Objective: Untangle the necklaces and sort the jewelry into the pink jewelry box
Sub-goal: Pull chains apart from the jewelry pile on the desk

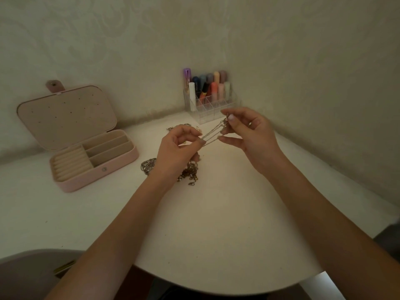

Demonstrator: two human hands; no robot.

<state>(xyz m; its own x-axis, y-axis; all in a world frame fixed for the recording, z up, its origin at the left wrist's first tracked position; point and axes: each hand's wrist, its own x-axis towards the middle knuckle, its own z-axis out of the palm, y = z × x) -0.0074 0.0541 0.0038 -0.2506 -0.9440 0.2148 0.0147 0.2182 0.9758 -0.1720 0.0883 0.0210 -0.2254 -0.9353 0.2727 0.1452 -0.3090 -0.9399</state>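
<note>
Both hands are raised with fingers curled, left hand (176,148) and right hand (249,132) pinching.

Single head-worn view, no second camera, so no overlap to report. It sat above the near rounded edge of the white table (216,224) and looked forward and down, toward the corner where the table met the wall (281,50). Wide-angle lens: table edge and wall line bowed noticeably. Both forearms entered from the bottom corners, and the left hand (177,152) and right hand (251,133) sat close to the lens, just above frame centre. The open pink jewelry box (86,161) fell left of centre, the clear organizer (211,102) at the far edge. Light was dim, so fine detail was probably unreliable.
</note>
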